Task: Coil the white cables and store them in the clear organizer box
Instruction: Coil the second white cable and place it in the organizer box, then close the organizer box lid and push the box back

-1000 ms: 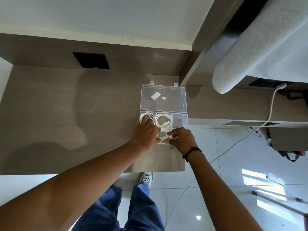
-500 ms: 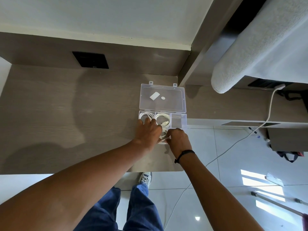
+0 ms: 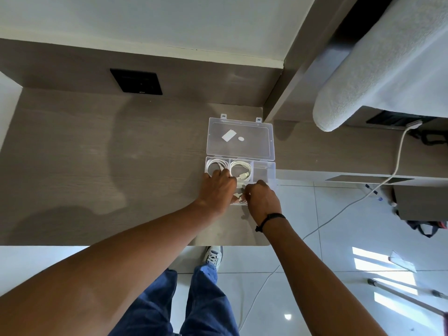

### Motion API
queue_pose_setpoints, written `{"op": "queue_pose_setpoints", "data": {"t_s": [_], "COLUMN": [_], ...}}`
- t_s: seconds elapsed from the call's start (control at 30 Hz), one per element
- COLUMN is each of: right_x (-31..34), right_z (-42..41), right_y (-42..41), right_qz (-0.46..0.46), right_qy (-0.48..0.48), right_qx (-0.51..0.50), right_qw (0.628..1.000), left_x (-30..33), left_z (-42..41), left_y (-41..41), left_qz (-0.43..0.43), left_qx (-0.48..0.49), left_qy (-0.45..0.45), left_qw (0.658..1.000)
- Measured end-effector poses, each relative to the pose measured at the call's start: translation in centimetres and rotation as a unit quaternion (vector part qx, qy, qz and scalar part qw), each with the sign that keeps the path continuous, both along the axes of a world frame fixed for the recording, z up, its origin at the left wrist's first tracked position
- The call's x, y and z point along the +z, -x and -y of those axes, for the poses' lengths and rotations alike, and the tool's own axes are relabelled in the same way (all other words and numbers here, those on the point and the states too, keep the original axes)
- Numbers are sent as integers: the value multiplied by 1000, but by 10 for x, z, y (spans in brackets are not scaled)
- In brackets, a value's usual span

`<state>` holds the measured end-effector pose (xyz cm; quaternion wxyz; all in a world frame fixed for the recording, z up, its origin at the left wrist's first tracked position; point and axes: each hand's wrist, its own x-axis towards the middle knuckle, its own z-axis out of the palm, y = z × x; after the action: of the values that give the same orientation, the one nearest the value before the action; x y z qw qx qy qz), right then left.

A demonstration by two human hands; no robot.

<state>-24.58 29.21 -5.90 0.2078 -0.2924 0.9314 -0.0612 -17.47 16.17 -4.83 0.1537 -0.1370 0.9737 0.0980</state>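
Note:
A clear organizer box (image 3: 271, 169) lies near the desk's right end with its lid (image 3: 240, 138) folded back flat. One coiled white cable (image 3: 214, 164) fills the back left compartment and a second coil (image 3: 240, 169) the back middle one. My left hand (image 3: 219, 187) rests over the box's front left part. My right hand (image 3: 260, 197) is beside it at the front. Both pinch a third white cable (image 3: 240, 197) in a front compartment, mostly hidden by my fingers.
The grey wooden desk (image 3: 97, 166) stretches left. A black square panel (image 3: 136, 81) sits on the back wall. A white cushion roll (image 3: 378, 61) overhangs a lower shelf at right, and a plugged-in white cord (image 3: 397, 161) trails down to the tiled floor.
My right hand has shifted slightly left and closer to the left hand over the front compartment. The box and the two stored coils have not moved.

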Motion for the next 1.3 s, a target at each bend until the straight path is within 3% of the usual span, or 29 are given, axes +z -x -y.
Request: {"op": "queue_pose_setpoints", "data": {"t_s": [0.23, 0.37, 0.5, 0.6, 0.7, 0.93, 1.13, 1.3], "right_x": [10, 20, 16, 3, -3, -8, -13, -14], "right_z": [-14, -24, -23, -23, -23, -31, -42, -50], "right_y": [10, 22, 66, 96, 110, 107, 93, 82], "right_qz": [61, 64, 40, 177, 299, 354, 322, 275], "right_qy": [22, 123, 225, 217, 259, 343, 431, 384], "right_qx": [30, -39, -223, -308, -320, -313, -353, -288], "right_qw": [997, 990, 948, 909, 861, 812, 765, 833], "left_x": [-7, -9, -9, -9, -10, -6, -15, -38], "left_z": [7, 15, 46, 81, 94, 106, 103, 101], "left_y": [-6, -22, -20, -1, 10, 13, 7, -15], "left_qz": [-29, -125, -279, -169, -94, -95, -130, -148], "left_qx": [1, 77, 315, 454, 421, 433, 429, 321], "left_qy": [-33, -159, -252, -378, -540, -604, -603, -508], "left_qw": [999, 976, 872, 789, 723, 663, 660, 785]}}
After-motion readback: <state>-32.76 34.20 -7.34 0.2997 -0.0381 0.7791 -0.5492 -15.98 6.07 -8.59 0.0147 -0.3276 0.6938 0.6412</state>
